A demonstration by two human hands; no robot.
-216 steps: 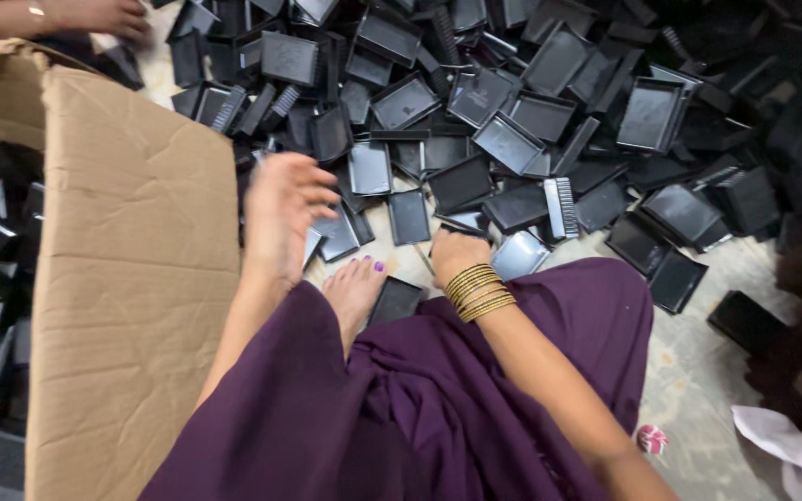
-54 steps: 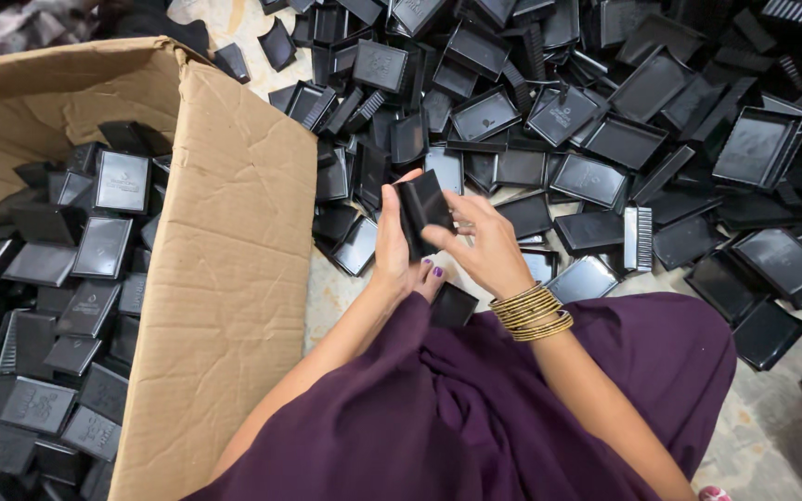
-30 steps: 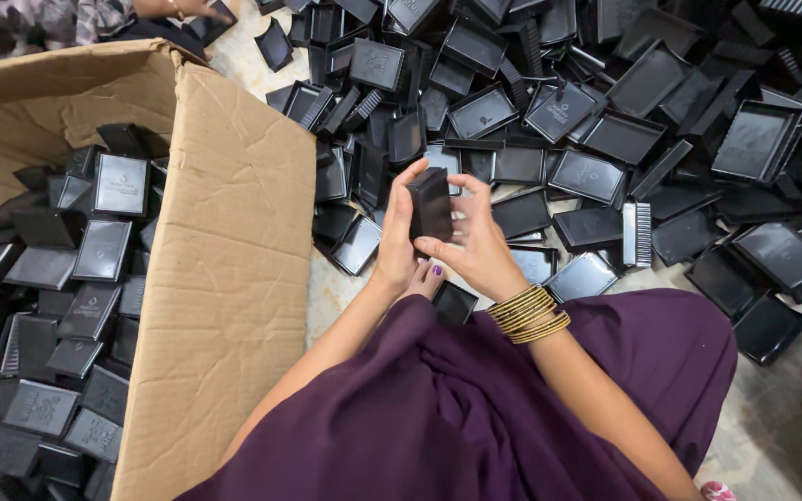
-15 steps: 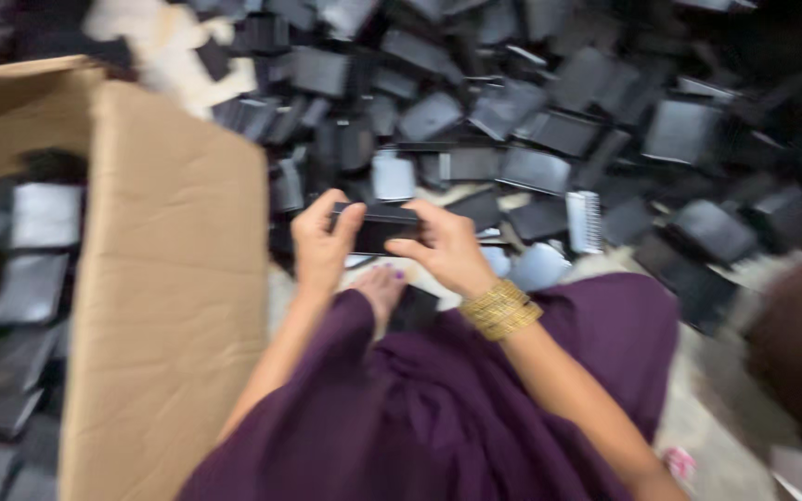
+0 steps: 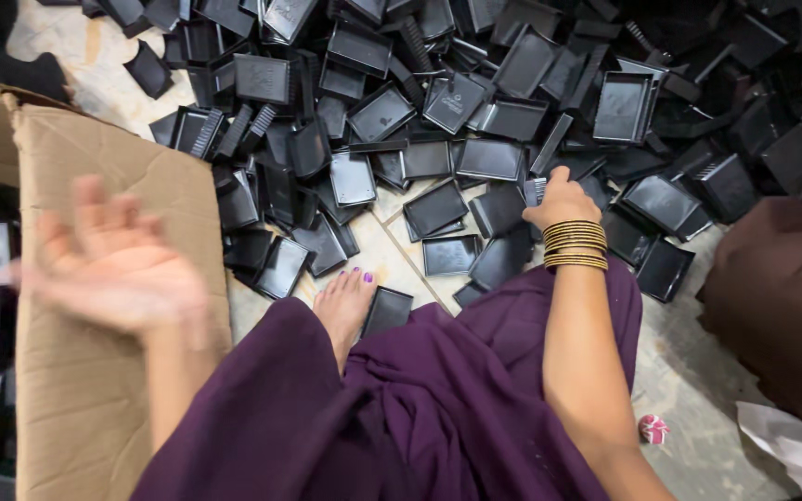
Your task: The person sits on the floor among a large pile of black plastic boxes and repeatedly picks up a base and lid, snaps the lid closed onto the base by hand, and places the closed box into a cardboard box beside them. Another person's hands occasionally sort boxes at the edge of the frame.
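Right hand seemingly curled on a tray beside the pile; left hand, fingers spread empty, over the box.

Glossy black plastic trays; matt cardboard box.

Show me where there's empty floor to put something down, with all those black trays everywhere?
One bare floor patch lies between the foot and the black tray pile. Another runs between the purple cloth and the brown cloth. A little shows top left, above the cardboard box. Around the right hand, trays crowd tightly.
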